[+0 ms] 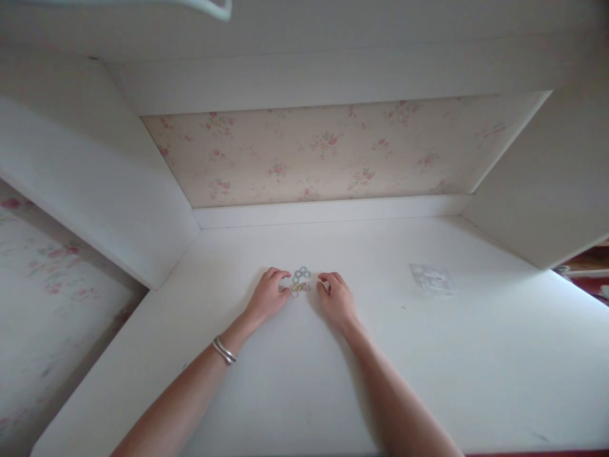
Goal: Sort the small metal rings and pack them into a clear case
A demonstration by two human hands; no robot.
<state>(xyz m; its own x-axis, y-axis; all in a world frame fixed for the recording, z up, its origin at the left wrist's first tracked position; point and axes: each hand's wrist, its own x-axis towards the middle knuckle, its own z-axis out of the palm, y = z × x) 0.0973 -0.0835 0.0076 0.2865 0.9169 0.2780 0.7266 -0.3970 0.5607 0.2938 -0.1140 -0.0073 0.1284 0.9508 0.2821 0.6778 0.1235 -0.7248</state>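
Note:
Several small rings (pixel 301 274) in pale blue, green, yellow and pink lie in a loose cluster on the white desk top (pixel 285 393). To the left of them rests my left hand (pixel 270 293), thumb and fingers apart in a curve facing the rings, holding nothing that I can see. On the other side my right hand (pixel 337 297) lies close by, its thumb and forefinger bent with a gap between them. Both hands are beside the cluster. A silver bangle (pixel 224 350) circles my left wrist.
A clear plastic bag (pixel 432 279) lies on the desk to the right. White side panels (pixel 95 158) stand left and right, with a shelf overhead. Flowered wallpaper (pixel 295 158) shows behind the desk's back ledge (pixel 333 211).

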